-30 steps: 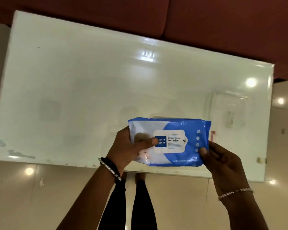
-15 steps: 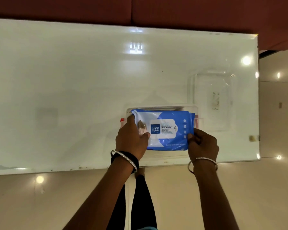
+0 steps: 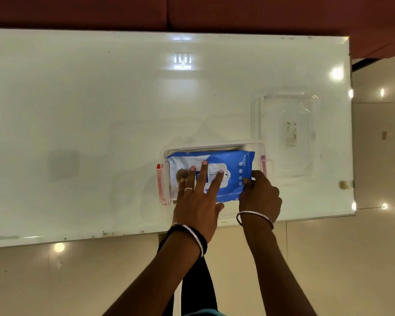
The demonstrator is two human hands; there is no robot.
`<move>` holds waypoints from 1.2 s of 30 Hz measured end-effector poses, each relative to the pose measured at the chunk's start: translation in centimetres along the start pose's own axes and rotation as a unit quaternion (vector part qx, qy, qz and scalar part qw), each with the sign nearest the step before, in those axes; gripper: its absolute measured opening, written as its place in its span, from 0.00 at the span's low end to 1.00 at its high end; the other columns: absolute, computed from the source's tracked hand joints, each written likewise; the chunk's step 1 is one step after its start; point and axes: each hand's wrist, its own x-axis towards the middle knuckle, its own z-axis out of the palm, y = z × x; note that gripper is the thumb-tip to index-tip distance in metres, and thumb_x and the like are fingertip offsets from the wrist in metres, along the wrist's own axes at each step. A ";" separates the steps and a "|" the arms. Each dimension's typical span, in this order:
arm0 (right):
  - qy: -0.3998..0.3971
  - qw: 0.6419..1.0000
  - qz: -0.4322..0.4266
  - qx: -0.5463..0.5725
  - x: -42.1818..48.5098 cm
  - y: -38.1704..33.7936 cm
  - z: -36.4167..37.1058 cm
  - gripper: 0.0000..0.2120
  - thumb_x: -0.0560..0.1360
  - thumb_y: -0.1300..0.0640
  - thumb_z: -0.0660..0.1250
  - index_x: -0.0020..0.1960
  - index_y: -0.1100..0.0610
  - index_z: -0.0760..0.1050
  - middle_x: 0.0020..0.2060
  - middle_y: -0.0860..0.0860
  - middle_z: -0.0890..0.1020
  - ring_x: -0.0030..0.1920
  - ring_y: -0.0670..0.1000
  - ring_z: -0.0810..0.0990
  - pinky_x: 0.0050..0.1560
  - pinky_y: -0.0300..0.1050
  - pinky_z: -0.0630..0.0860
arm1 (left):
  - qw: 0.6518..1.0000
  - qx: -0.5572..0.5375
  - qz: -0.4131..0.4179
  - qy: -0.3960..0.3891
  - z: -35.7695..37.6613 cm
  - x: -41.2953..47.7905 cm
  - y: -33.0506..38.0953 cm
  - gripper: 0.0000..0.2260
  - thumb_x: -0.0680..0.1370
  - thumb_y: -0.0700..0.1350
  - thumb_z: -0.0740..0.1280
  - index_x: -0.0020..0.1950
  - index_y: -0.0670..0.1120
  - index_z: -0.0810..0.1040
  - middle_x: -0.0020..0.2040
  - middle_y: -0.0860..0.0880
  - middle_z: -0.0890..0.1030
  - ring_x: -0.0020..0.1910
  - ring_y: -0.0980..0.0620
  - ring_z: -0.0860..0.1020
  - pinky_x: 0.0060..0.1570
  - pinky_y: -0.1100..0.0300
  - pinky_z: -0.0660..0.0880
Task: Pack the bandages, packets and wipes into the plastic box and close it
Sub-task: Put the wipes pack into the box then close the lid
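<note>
The blue pack of wet wipes (image 3: 226,165) lies in the open plastic box (image 3: 214,145) near the near edge of the white table (image 3: 100,110), filling most of the opening, so packing looks nearly done; whether bandages and packets sit underneath cannot be told. The left hand (image 3: 197,201) lies flat on the pack with fingers spread, pressing down, while the right hand (image 3: 260,195) curls its fingers around the pack's right near corner. The clear lid (image 3: 285,133) rests on the table just far-right of the box, so closing is not yet done. The pack's long axis runs left to right, matching the box, label facing up, its printed text upright to the person
</note>
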 end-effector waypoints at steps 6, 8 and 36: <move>-0.048 0.995 -0.041 -0.080 0.1 -0.8 -1.4 0.13 0.78 0.51 0.66 0.60 0.56 0.73 0.46 0.57 0.84 0.45 0.60 0.83 0.42 0.46 0.75 | 0.999 0.018 -0.007 0.041 2.0 1.6 -0.6 0.34 0.81 0.55 0.58 0.78 0.59 0.37 0.79 0.46 0.36 0.78 0.39 0.40 0.76 0.41 0.48; -0.043 0.995 -0.033 -0.081 0.5 -0.9 -3.2 0.11 0.77 0.50 0.67 0.58 0.53 0.77 0.47 0.55 0.85 0.47 0.61 0.83 0.41 0.45 0.71 | 0.999 0.023 0.002 0.048 1.9 1.4 -0.7 0.34 0.81 0.56 0.57 0.78 0.59 0.37 0.79 0.46 0.36 0.78 0.40 0.42 0.76 0.42 0.46; 0.056 0.915 0.241 0.317 13.7 10.1 -2.1 0.50 0.64 0.57 0.81 0.77 0.54 0.55 0.58 0.62 0.77 0.61 0.62 0.76 0.60 0.53 0.72 | 0.989 0.005 0.132 -0.068 -10.2 23.3 7.5 0.35 0.80 0.56 0.59 0.80 0.47 0.44 0.80 0.45 0.55 0.77 0.43 0.57 0.74 0.50 0.58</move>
